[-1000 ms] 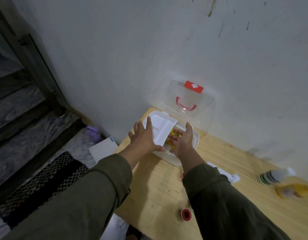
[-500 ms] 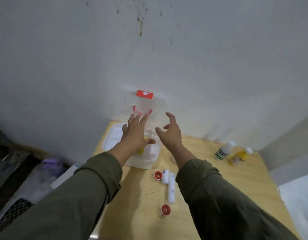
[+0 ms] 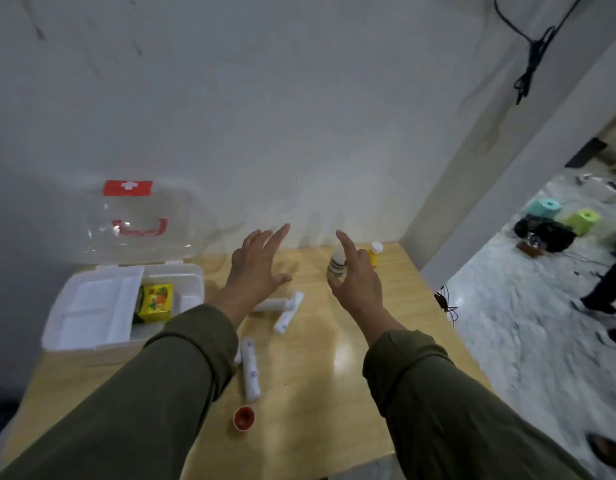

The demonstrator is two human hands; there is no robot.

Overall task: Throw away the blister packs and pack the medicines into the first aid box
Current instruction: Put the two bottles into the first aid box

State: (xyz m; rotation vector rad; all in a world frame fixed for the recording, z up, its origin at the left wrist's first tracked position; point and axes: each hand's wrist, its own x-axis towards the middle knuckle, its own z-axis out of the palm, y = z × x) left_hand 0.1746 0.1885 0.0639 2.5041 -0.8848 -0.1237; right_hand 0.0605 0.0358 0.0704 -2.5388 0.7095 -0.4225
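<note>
The white first aid box (image 3: 192, 271) stands open at the table's left, its clear lid (image 3: 140, 223) leaning on the wall. A yellow medicine carton (image 3: 156, 302) lies inside it beside a white tray insert (image 3: 92, 306). My left hand (image 3: 256, 268) hovers open over the table middle, above white tubes (image 3: 286, 315). My right hand (image 3: 356, 275) is open, fingers spread, right in front of a white bottle (image 3: 337, 263) and a yellow bottle (image 3: 374, 252) at the back right. Both hands hold nothing.
Another white tube (image 3: 250, 368) and a small red cap (image 3: 244, 418) lie near the wooden table's (image 3: 334, 393) front. The wall runs behind the table. To the right the table ends at a marble floor with green stools (image 3: 581, 220) and bags.
Both hands have left the first aid box and swung right across the table toward the bottles. The view turned right with them, and the yellow carton now lies uncovered in the box.
</note>
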